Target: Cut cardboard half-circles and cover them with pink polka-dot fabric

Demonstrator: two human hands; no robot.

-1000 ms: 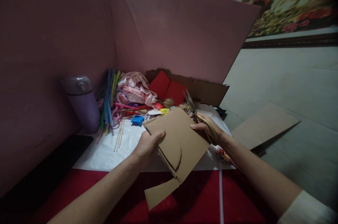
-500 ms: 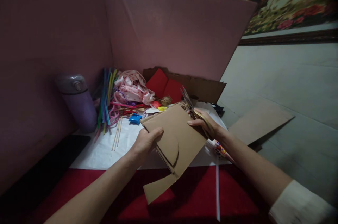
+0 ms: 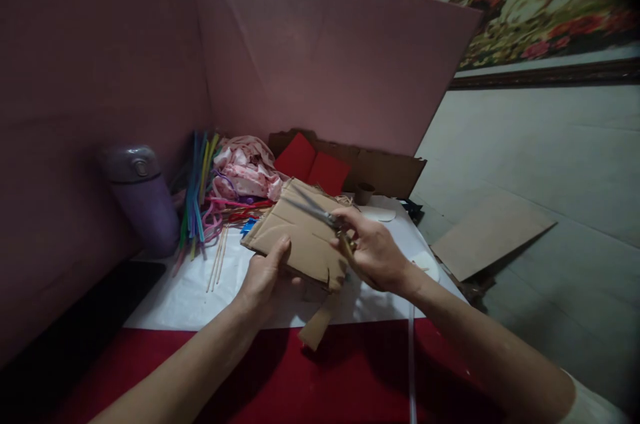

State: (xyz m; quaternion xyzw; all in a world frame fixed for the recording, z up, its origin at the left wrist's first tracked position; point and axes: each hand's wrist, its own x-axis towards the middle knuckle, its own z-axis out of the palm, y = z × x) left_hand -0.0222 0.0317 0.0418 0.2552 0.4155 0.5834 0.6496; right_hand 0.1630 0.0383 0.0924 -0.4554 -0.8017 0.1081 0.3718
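Note:
My left hand point(image 3: 265, 271) grips a piece of brown cardboard point(image 3: 300, 227) by its near left edge, thumb on top. The cardboard is tilted above the table, with cut slits in its near right side and a narrow strip hanging below. A pair of scissors point(image 3: 327, 217) is in my right hand point(image 3: 373, 247), fingers wrapped round the handles. The blades point up and left, over the cardboard's face; they are blurred, and I cannot tell whether they touch it.
A purple bottle point(image 3: 143, 204) stands at the left beside colourful pipe cleaners point(image 3: 197, 184). Crumpled pink cloth point(image 3: 247, 167), red card point(image 3: 315, 164) and thin wooden sticks point(image 3: 217, 257) lie behind. Pink panels point(image 3: 320, 57) wall the back. Another cardboard sheet point(image 3: 493, 231) is at right.
My right hand has swung left with the scissors, whose blades now lie over the cardboard. The cardboard has turned and tilted, showing another face with slits.

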